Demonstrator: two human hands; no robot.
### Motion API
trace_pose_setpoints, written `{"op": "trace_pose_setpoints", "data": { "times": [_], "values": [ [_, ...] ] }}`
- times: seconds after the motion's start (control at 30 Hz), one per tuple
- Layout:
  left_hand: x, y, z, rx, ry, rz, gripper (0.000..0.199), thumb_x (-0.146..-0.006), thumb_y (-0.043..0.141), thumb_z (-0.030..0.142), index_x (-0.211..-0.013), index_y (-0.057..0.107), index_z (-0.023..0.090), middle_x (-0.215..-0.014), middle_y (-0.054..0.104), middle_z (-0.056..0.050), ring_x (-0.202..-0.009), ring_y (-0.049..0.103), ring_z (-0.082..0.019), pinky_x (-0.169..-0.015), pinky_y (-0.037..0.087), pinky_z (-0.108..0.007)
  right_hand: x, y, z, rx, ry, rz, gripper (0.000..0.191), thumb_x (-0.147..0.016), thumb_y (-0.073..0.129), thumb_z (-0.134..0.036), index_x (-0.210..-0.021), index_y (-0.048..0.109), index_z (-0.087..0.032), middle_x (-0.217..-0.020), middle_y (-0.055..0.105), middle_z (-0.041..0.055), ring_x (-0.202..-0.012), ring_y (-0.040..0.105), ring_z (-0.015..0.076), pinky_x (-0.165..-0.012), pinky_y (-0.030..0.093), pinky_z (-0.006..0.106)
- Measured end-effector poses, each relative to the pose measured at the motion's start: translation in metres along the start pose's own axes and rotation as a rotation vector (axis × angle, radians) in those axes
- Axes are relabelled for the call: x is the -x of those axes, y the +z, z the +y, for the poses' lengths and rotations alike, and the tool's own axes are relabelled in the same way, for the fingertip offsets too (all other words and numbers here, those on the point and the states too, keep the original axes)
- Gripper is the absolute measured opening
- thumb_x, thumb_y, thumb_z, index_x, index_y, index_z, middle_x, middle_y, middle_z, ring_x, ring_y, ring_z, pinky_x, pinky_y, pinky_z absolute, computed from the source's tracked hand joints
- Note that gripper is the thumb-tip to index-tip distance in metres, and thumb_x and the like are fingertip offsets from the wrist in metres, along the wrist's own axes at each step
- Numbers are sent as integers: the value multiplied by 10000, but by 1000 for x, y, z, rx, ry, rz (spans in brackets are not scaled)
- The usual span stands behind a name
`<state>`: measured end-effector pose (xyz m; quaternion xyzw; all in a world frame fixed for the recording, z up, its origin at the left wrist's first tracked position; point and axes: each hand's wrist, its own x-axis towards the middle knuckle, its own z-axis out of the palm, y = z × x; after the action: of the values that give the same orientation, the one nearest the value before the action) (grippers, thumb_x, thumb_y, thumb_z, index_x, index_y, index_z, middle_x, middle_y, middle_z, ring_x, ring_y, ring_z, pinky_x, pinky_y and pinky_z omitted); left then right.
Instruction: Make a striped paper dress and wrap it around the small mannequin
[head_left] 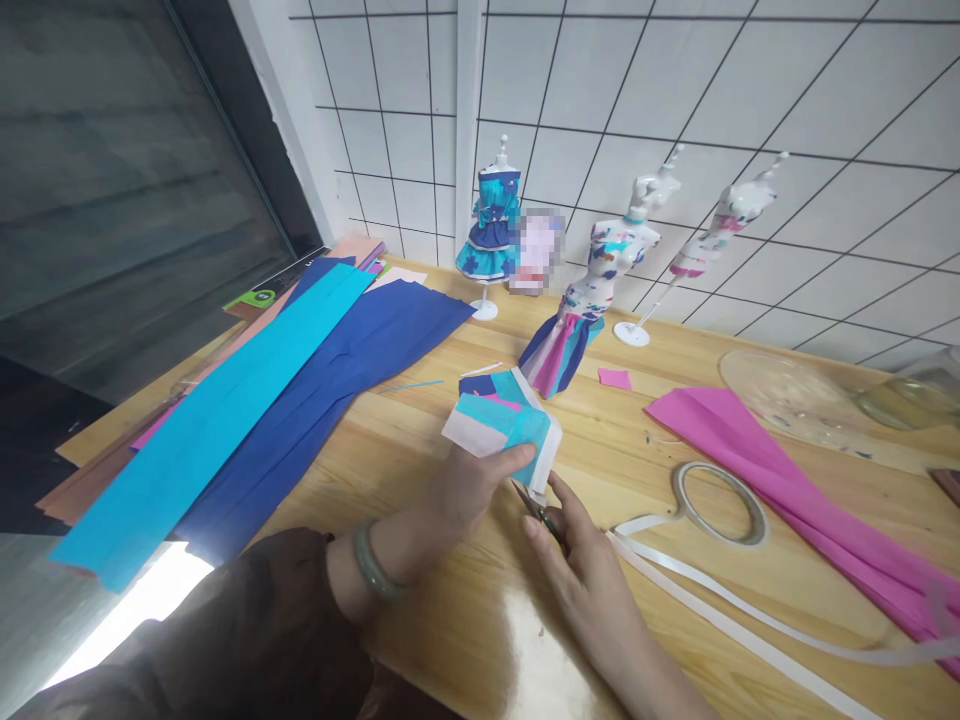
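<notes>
The left fingers (513, 461) pinch a multicoloured panel (480, 412), thumb on top; the right fingers (574, 510) curl around small scissors (553, 523), though how wide the blades stand I cannot tell. The scissor tips sit by the lower end of the white band (550, 448) edging the panel. A clean cut probably wants the panel taut and the left thumb clear of the blades. Right of the fingers, a tape roll (680, 492) lies on the worktop (420, 440); beyond it, pink material (780, 480).

Left grip (474, 488) closed in a pinch, right grip (583, 560) curled just beside it
</notes>
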<state>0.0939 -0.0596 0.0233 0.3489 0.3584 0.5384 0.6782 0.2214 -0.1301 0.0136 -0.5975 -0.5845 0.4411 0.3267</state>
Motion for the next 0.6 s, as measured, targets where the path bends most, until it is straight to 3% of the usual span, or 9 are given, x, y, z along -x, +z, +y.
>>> {"op": "trace_pose_setpoints", "data": {
  "times": [0.13,0.27,0.37,0.47,0.6],
  "values": [
    [-4,-1,7,17,34,9,215,-717,686,224,-927,650,205,-1054,687,-33,-1010,626,-223,-965,457,-379,0,-4,4,60,-17,-7,516,-798,618,-451,-1229,569,-171,-1127,687,111,-1042,634,283,-890,494,402],
    [-2,-6,12,-147,178,48,314,-729,691,264,-1035,633,221,-1124,670,-31,-1085,600,-226,-1004,429,-375,3,-11,1,-25,-54,246,302,-788,633,-449,-953,704,-206,-867,728,57,-832,666,239,-763,521,343],
    [8,-6,11,-442,247,50,452,-758,668,276,-1194,568,214,-1261,600,-68,-1207,521,-244,-1084,343,-391,2,-15,-3,-174,-15,398,360,-741,684,-455,-1017,688,-223,-881,704,44,-750,641,195,-676,514,302],
    [18,-2,6,-664,276,-39,525,-799,608,261,-1304,481,193,-1375,501,-99,-1304,421,-259,-1132,269,-419,-3,-18,-3,-341,32,346,457,-703,723,-450,-1094,651,-224,-927,688,50,-608,580,139,-532,464,261],
    [23,0,1,-800,374,-281,379,-812,537,187,-1189,582,191,-1234,618,-79,-1215,516,-238,-1101,334,-392,-8,-20,-4,-503,65,259,380,-676,756,-423,-958,677,-181,-640,600,-9,-438,387,78,-422,333,230]
  ]
}}
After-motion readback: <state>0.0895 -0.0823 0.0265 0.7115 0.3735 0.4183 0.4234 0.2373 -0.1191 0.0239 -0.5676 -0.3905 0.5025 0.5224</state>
